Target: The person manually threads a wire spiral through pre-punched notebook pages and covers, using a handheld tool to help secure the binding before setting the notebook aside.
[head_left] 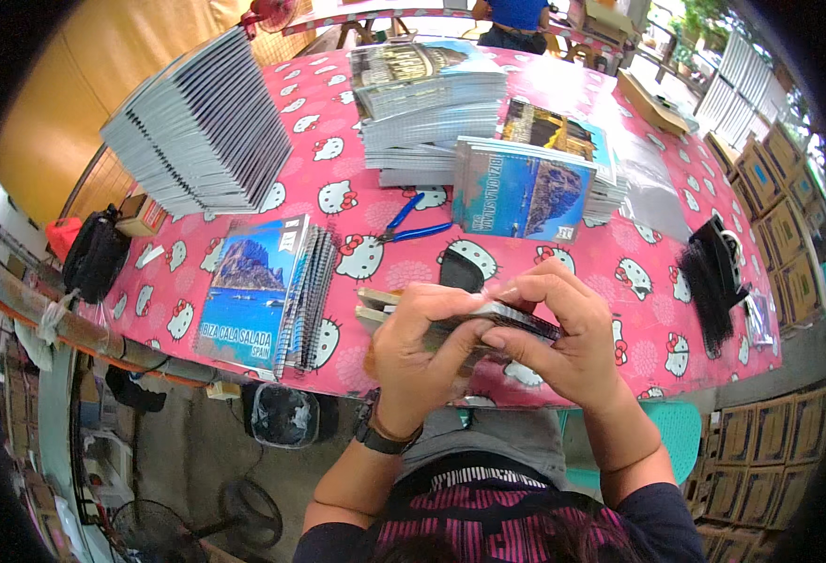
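Observation:
A notebook [523, 320] with a dark spiral along its edge is held nearly edge-on over the near side of the table. My left hand [424, 340] pinches it between thumb and fingers. My right hand [563, 328] grips its other end, thumb and fingertips at the spiral edge. Much of the notebook is hidden by my fingers. Beyond my hands lie blue-handled pliers [415, 223]. Left of them sits a pile of spiral-bound notebooks [249, 296] with a blue sea-and-rock cover. A similar-looking notebook [526, 192] leans on a stack farther off.
A tall pile of notebooks [202, 122] stands far left, another stack [432, 117] at the back middle. Black binding coils [706, 300] lie at right, a black pouch [96, 255] at left. Cardboard boxes [788, 235] line the right. A person [516, 21] is in the background.

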Demonstrator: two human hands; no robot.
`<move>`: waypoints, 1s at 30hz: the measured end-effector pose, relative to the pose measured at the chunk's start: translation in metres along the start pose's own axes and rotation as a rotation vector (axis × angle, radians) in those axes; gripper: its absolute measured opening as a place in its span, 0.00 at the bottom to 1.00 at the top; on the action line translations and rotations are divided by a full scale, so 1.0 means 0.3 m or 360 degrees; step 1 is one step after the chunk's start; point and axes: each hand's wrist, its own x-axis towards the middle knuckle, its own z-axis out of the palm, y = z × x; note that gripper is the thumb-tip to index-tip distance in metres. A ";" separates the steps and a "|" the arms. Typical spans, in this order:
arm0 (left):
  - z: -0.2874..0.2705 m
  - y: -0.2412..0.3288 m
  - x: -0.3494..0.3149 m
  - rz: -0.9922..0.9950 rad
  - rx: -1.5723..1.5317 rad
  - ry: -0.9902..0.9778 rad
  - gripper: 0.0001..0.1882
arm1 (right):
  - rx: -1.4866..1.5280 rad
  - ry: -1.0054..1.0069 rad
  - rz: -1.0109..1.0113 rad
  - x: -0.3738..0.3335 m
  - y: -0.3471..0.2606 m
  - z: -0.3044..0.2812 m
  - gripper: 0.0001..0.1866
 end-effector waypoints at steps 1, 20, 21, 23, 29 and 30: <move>0.001 0.004 0.002 0.0021 0.0002 -0.0028 0.13 | 0.0001 -0.0008 0.0014 0.003 -0.001 0.000 0.12; -0.057 -0.037 -0.007 0.0138 0.0345 0.0514 0.30 | -0.0432 -0.0023 -0.0328 0.080 -0.064 0.009 0.08; -0.067 -0.031 -0.005 0.0134 0.0245 0.0554 0.32 | -0.0259 0.0206 -0.0339 0.084 -0.091 -0.017 0.09; -0.100 -0.020 -0.008 0.0114 0.0055 0.0605 0.36 | 0.0256 0.0666 -0.0310 0.095 -0.129 -0.053 0.17; -0.515 0.102 -0.096 0.0005 -0.0189 0.1093 0.16 | 0.1007 0.0728 0.0054 0.242 -0.103 0.275 0.14; -0.599 0.125 -0.083 -0.0043 -0.0042 0.1210 0.16 | 0.1386 0.0546 0.0255 0.240 -0.068 0.386 0.15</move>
